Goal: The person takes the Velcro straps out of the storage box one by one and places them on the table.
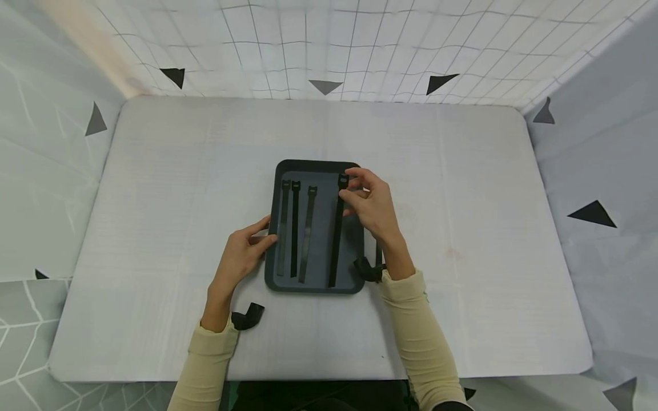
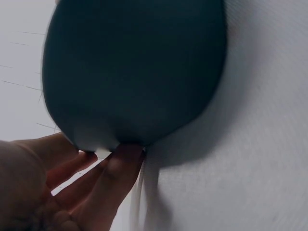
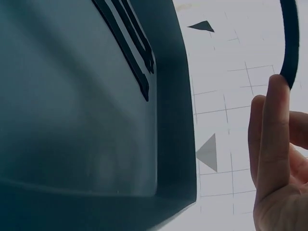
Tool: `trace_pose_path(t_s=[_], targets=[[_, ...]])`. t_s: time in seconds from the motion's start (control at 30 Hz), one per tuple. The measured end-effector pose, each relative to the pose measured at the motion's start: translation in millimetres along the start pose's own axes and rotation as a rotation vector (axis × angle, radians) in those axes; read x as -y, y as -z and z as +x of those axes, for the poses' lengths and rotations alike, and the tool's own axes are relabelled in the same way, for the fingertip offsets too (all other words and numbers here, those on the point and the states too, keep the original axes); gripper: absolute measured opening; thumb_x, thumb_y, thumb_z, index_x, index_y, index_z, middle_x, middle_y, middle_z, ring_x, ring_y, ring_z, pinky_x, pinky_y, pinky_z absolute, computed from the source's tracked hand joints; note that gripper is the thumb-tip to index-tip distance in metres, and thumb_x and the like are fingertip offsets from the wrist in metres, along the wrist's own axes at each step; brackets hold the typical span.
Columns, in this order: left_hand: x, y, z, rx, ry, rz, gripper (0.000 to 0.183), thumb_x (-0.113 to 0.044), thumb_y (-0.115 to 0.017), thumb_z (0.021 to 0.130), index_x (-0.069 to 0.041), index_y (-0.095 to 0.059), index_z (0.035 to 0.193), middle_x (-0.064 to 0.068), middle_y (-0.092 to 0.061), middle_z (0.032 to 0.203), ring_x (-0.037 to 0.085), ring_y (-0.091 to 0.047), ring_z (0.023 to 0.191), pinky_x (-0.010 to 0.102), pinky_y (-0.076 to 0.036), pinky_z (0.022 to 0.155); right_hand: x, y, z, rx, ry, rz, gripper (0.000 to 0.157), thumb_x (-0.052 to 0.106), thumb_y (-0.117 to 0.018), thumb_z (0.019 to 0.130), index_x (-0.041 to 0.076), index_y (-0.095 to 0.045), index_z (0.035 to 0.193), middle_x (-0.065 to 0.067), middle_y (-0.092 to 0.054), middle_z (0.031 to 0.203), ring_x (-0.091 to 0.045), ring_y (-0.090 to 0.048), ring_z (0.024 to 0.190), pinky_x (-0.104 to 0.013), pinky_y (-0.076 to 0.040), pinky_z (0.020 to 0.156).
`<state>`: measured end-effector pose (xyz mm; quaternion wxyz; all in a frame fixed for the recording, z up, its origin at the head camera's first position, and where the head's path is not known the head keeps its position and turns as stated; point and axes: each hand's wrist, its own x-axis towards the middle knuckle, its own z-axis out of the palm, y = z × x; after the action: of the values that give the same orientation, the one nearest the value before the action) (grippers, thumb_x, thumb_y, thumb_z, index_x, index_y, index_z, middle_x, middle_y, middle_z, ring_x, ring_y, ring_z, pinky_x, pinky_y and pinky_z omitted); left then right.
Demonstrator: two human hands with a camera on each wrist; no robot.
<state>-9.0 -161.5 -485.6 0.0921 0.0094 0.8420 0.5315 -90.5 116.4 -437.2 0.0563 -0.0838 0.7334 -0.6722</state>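
Black strap [image 1: 336, 242] slants down mid-frame from your right hand [image 1: 375, 206] (the nearer one), which pinches its upper end, while your left hand [image 1: 243, 252] grips the tray [image 1: 322, 251].

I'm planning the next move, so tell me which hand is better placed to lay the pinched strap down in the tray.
Probably the right hand: it pinches the strap near one end, over the tray. The left hand holds the tray's left edge, away from that strap.

tray [image 1: 316, 166] is set on table [image 1: 180, 171], left hand [image 1: 241, 251] at its left edge; three straps [image 1: 295, 228] are laid in its left half, a fourth strap [image 1: 336, 240] held to their right by right hand [image 1: 374, 204].
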Motion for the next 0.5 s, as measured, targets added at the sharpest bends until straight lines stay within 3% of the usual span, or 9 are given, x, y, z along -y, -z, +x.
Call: trace_pose_path(t_s=[0.5], targets=[[-0.7, 0.8, -0.2, 0.001, -0.003, -0.007, 0.054, -0.018, -0.068, 0.096, -0.002, -0.049, 0.144, 0.02, -0.056, 0.137, 0.031, -0.068, 0.103, 0.019, -0.05, 0.07, 3, 10.5, -3, -0.043, -0.015, 0.01, 0.04, -0.006, -0.065, 0.092, -0.007, -0.056, 0.131, -0.016, -0.056, 0.098, -0.015, -0.065, 0.068, -0.045, -0.057, 0.058]])
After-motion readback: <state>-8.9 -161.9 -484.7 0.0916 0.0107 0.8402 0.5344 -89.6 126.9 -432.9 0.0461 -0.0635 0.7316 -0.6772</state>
